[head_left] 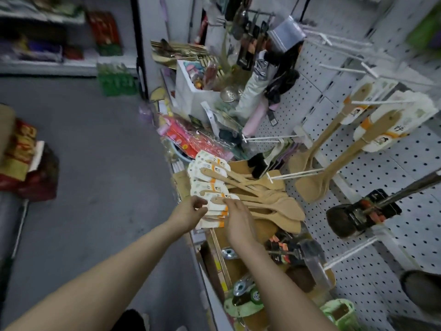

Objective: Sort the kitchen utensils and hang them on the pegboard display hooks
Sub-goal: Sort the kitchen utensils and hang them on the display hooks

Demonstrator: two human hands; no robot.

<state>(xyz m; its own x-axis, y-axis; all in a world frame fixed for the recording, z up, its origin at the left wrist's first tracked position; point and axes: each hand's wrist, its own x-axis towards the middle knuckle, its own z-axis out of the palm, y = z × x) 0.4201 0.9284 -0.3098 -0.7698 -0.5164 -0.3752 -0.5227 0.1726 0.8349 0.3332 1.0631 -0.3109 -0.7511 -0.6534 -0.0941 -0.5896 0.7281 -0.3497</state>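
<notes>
A pile of wooden spatulas (257,194) with white and orange card labels lies on the low shelf below the white pegboard (372,177). My left hand (191,211) pinches the label end of the nearest spatulas. Just to its right, my right hand (238,216) rests on the same stack, fingers curled over the handles. More wooden spatulas (334,173) hang from white hooks on the pegboard to the right. Black-packaged utensils (362,213) hang from a lower hook.
Several bare white hooks (269,139) stick out of the pegboard. A cardboard box (222,261) under my right arm holds metal and green items. A white box (191,91) and pink packets (191,137) crowd the shelf further back. Grey floor (95,163) lies to the left.
</notes>
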